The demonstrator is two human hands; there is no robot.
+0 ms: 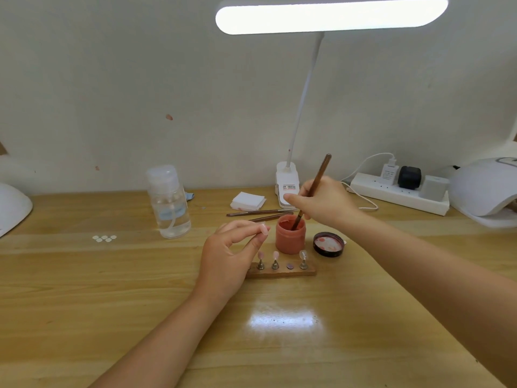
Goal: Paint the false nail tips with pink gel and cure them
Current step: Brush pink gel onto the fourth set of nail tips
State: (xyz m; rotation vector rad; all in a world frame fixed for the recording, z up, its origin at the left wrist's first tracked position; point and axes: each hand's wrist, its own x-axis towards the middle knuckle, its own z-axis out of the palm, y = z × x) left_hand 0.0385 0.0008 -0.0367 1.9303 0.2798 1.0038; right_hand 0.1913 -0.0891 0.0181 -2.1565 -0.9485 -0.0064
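The bristle end of the brown wooden brush (313,189) is sunk out of sight in the pink gel jar (290,236). The left hand (229,259) hides the left end of the wooden nail-tip stand (282,271). White domed curing lamps (486,189) at the surface's left and right edges are cut off by the frame.

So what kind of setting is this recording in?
Probably a home or small-studio nail-art desk rather than a full salon: a wooden table against a bare wall holds a nail-tip display stand, an open jar of pink gel, and a white nail-curing lamp beside a power strip.
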